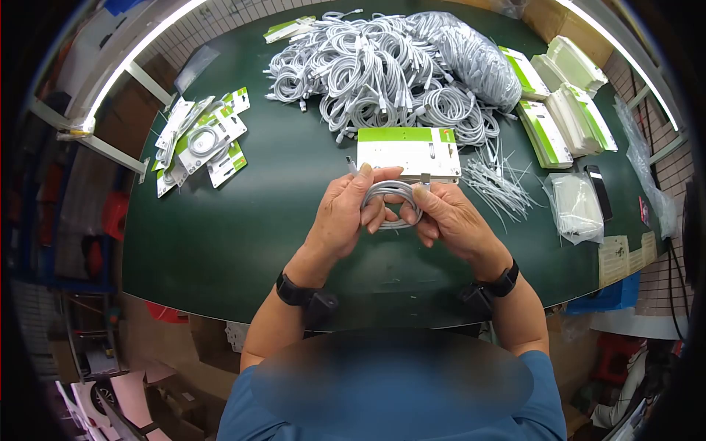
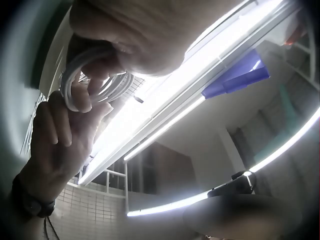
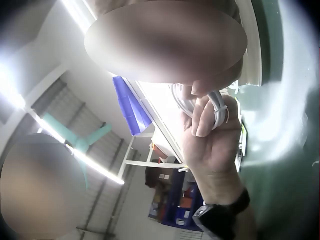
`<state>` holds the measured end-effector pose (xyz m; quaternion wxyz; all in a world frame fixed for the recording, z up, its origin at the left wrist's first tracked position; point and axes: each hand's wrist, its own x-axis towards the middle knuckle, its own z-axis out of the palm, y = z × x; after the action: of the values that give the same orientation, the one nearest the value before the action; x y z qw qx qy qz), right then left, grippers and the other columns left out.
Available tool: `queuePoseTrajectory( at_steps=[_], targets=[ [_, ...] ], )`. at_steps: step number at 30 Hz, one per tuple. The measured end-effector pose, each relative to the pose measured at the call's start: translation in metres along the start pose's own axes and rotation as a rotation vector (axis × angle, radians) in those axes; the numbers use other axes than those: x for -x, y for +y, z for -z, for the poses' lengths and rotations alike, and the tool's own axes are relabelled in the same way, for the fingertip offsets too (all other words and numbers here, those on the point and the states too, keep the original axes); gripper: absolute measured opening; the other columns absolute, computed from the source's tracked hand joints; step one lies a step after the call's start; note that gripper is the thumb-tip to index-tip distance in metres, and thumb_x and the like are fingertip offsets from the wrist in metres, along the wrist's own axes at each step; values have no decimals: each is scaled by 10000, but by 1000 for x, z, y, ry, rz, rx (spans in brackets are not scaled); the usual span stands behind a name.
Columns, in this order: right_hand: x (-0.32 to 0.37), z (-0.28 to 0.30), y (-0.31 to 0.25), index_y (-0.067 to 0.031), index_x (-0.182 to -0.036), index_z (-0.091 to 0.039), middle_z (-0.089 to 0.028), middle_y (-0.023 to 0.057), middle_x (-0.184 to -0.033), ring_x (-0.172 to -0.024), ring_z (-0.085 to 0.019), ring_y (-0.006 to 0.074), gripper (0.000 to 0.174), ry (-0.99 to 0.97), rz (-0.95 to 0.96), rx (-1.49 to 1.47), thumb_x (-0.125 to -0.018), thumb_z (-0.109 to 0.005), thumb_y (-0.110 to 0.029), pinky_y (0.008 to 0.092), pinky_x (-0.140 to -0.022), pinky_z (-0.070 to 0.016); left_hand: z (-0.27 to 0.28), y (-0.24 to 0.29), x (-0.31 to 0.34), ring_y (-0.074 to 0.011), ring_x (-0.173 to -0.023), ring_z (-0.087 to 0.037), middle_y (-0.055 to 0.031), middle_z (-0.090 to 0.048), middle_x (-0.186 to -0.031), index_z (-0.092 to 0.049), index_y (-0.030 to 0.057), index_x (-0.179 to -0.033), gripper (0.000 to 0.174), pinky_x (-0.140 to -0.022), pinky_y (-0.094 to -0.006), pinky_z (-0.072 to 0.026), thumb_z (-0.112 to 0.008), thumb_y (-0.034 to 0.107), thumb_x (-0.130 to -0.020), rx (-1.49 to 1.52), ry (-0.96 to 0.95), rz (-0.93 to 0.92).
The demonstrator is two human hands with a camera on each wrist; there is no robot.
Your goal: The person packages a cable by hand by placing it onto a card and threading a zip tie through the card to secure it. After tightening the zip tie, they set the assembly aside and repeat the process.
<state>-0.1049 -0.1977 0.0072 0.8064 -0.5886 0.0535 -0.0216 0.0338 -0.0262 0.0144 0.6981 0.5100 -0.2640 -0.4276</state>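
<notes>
A coiled white USB cable [image 1: 387, 187] is held between both hands over the near middle of the table. My left hand [image 1: 339, 214] pinches the left side of the coil, thumb on top and fingers curled under it. On the opposite side, my right hand [image 1: 462, 222] grips the coil the same way, with a metal USB plug standing up near its thumb. The left wrist view shows fingers of both hands wrapped through the cable ring [image 2: 71, 95]. A thin tie sits around the coil [image 3: 218, 107] in the right wrist view. Just beyond the hands lies a white and green packaging card [image 1: 404, 156].
A large heap of coiled white cables [image 1: 360, 66] covers the back of the green table [image 1: 220, 250]. Carded cables [image 1: 202, 140] lie left. Loose white ties [image 1: 500, 184], card stacks [image 1: 566, 121], a clear plastic bag [image 1: 577, 209] and a black phone [image 1: 599, 192] lie right.
</notes>
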Motion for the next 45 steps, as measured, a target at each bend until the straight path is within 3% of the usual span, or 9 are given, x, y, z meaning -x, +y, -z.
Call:
queuePoseTrajectory(
  at_steps=[7, 16, 22, 25, 32, 35, 38, 41, 45],
  targets=[
    [-2, -2, 10, -12, -1034, -710, -710, 40, -874, -541, -521, 49, 469, 92, 21, 180, -1153, -507, -417, 222, -496, -460, -8, -2, 2, -57, -536, -383, 80, -419, -625, -646, -85, -1377, 455, -706, -292, -503, -511, 258, -1112, -106, 126, -12],
    [-3, 2, 13, -15, -1021, -719, -716, 37, -904, -653, -600, 73, 448, 69, -91, 76, -1141, -539, -408, 235, -579, -530, 15, -14, 1, -28, -539, -383, 89, -493, -663, -704, -62, -1311, 387, -686, -277, -478, -562, 99, -989, 206, -16, 75],
    [-1, 10, 17, 21, -1062, -688, -669, 23, -902, -628, -604, 75, 366, -8, -8, 436, -1149, -537, -301, 257, -575, -549, -7, -9, 4, -53, -647, -520, 29, -620, -780, -722, -28, -1212, 287, -663, -271, -481, -640, 24, -942, -360, 91, -90],
    [0, 6, 19, 16, -1045, -680, -654, 22, -889, -630, -604, 76, 353, -41, -24, 342, -1155, -515, -275, 258, -575, -545, -1, -9, 11, -83, -692, -580, -8, -652, -795, -708, -20, -1126, 246, -648, -272, -488, -707, 3, -882, -662, 56, -71],
    [3, -3, 14, 24, -1055, -610, -679, 85, -869, -639, -639, 175, 306, -152, -32, 706, -1120, -561, -271, 321, -587, -549, 7, -39, 10, -212, -592, -685, -157, -698, -695, -657, 15, -971, 154, -579, -364, -516, -753, 37, -852, -1155, 269, -391],
    [6, -4, 9, 34, -1077, -620, -669, 77, -806, -631, -641, 187, 291, -182, -54, 750, -1097, -586, -254, 342, -606, -554, 3, -47, 5, -184, -586, -660, -127, -669, -670, -663, 25, -948, 157, -580, -330, -507, -791, 54, -863, -1153, 292, -435],
    [8, -1, -1, 28, -1064, -654, -678, 57, -809, -638, -641, 157, 288, -170, -84, 568, -1095, -591, -251, 323, -615, -560, -11, -40, 12, -152, -557, -608, -89, -610, -628, -665, 40, -918, 175, -572, -304, -487, -829, 78, -871, -774, 379, -387],
    [10, 0, 5, 22, -1033, -673, -721, 58, -881, -697, -659, 116, 292, -144, -27, 481, -1119, -567, -236, 300, -642, -587, -13, -35, 12, -262, -573, -677, -97, -634, -627, -667, 90, -841, 177, -537, -365, -503, -842, 108, -851, -827, 467, -431],
    [11, -8, 8, 25, -1033, -675, -720, 67, -873, -697, -673, 132, 286, -136, 27, 497, -1123, -562, -222, 306, -641, -599, -7, -39, 2, -276, -537, -662, -80, -623, -600, -671, 100, -885, 149, -502, -393, -486, -818, 127, -886, -1107, 480, -679]
  ],
)
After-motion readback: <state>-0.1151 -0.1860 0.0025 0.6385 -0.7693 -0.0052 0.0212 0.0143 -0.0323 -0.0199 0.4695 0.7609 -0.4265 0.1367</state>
